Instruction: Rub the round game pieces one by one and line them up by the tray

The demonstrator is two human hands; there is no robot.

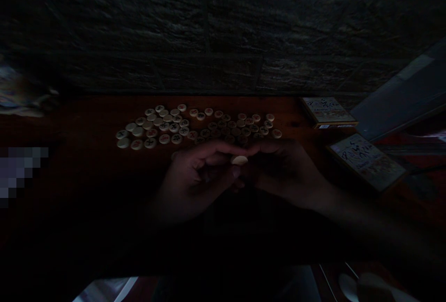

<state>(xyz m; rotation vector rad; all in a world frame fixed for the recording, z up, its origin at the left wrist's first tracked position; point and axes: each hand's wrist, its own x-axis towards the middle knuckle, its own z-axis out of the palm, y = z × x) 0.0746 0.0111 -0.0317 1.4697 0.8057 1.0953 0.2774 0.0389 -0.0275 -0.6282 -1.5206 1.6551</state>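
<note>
Xiangqi pieces heaped on the dark wood worktop, and just in front the left hand has a pale disc pinched in its grip. Right hand curled against it, can't tell if holding. A slip could scatter the heap, maybe toward the printed box.

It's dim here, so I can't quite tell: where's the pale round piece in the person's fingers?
In the head view, the pale round piece sits between the left hand and the right hand, at the left fingertips, just below the spread of similar pieces.
</note>
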